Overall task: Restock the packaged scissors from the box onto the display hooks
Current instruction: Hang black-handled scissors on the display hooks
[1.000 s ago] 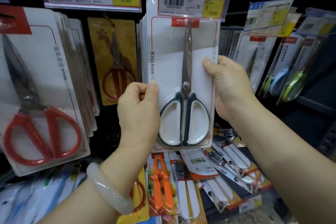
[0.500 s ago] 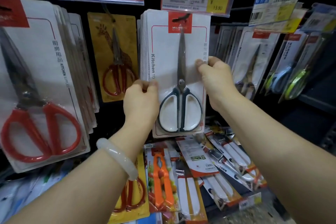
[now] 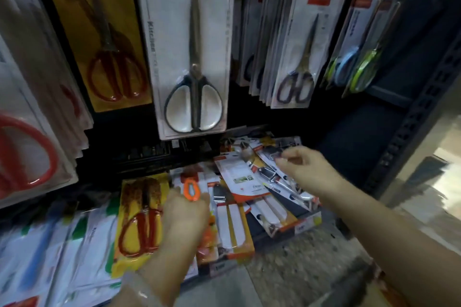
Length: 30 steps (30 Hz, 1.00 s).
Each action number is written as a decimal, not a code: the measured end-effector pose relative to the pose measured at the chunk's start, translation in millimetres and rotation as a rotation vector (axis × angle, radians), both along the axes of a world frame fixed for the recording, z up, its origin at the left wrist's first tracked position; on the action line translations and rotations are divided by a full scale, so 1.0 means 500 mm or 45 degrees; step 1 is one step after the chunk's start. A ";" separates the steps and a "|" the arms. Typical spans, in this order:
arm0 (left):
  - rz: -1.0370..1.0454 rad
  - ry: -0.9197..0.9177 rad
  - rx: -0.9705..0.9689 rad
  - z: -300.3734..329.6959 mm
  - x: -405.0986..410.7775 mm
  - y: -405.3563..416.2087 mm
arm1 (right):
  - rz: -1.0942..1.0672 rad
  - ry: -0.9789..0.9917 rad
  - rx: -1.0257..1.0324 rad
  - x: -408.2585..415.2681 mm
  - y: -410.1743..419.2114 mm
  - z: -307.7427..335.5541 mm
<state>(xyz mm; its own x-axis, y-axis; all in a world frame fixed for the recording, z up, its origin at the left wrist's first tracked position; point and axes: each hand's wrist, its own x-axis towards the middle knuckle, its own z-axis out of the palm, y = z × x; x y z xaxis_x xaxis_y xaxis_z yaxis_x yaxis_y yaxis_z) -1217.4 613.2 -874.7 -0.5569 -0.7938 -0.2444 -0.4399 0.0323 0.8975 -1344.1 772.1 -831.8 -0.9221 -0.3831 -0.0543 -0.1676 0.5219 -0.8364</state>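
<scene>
A white card with black-and-white-handled kitchen scissors (image 3: 192,57) hangs at the front of its stack on the display hook, and neither hand touches it. My left hand (image 3: 183,217) is low, fingers loosely curled, over packaged goods on the lower shelf beside an orange-handled tool (image 3: 191,189). My right hand (image 3: 303,169) hovers over the pile of white-handled peeler packs (image 3: 272,182), fingers relaxed and holding nothing. The image is blurred by motion. No box is in view.
Red-handled scissors hang on a yellow card (image 3: 109,57) and on large white cards (image 3: 27,147) at the left. Smaller black-handled scissors (image 3: 299,65) and green and blue ones (image 3: 354,67) hang at the right. A dark shelf upright (image 3: 409,132) stands at the far right.
Both hands have let go of the kitchen scissors card, which now hangs on the hook. The hands dropped to the lower shelf and the view tilted downward.
</scene>
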 end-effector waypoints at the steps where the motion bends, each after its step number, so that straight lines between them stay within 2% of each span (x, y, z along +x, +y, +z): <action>1: -0.107 -0.076 0.021 -0.026 0.001 0.034 | 0.015 -0.054 0.066 0.000 0.037 -0.035; 6: -0.627 -0.332 0.038 -0.078 -0.017 0.195 | 0.091 -0.094 0.214 0.025 0.175 -0.144; 12: -0.910 -0.399 0.087 -0.075 -0.036 0.337 | 0.164 -0.144 0.415 0.056 0.303 -0.184; 15: -0.966 -0.377 0.065 -0.096 -0.033 0.378 | 0.147 -0.159 0.426 0.078 0.374 -0.181; 21: -1.016 -0.376 0.083 -0.152 -0.012 0.439 | 0.182 -0.436 0.555 0.137 0.492 -0.233; 27: -1.055 -0.416 0.083 -0.179 0.012 0.449 | 0.300 -0.615 0.589 0.191 0.503 -0.284; 30: -1.065 -0.426 0.070 -0.181 0.020 0.447 | 0.329 -0.647 0.695 0.202 0.489 -0.298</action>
